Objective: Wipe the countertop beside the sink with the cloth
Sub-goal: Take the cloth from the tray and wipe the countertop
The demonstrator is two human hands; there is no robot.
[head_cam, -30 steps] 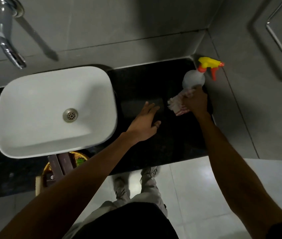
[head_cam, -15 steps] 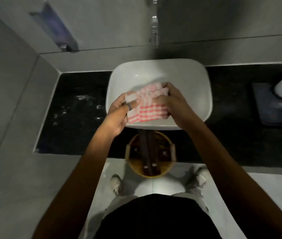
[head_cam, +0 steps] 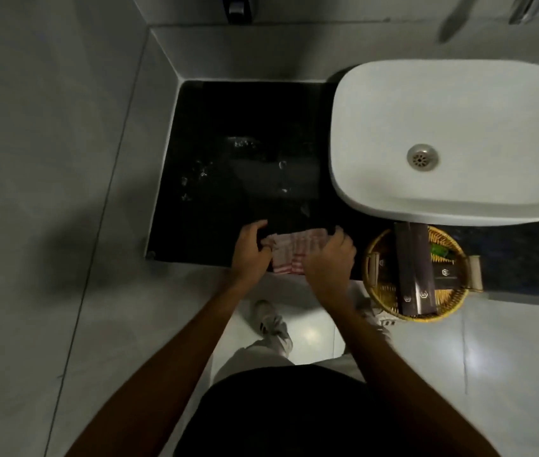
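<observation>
Cloth (head_cam: 289, 255) is now lying at the desk's (head_cam: 195, 225) near edge, left of the sink (head_cam: 377, 199), moved from over the basin. Your left hand (head_cam: 251, 250) and right hand (head_cam: 329, 257) are pinching its ends, fingers curled; droplets beyond are awaiting wiping.

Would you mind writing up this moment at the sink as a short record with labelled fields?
setting: black countertop left of a white sink
cloth: red-and-white checked cloth at the front edge of the countertop
left hand: left hand on the cloth's left end
right hand: right hand on the cloth's right end
surface state: water drops farther back on the countertop, not yet wiped
nearby: wicker basket holding dark boxes, in front of the sink
</observation>
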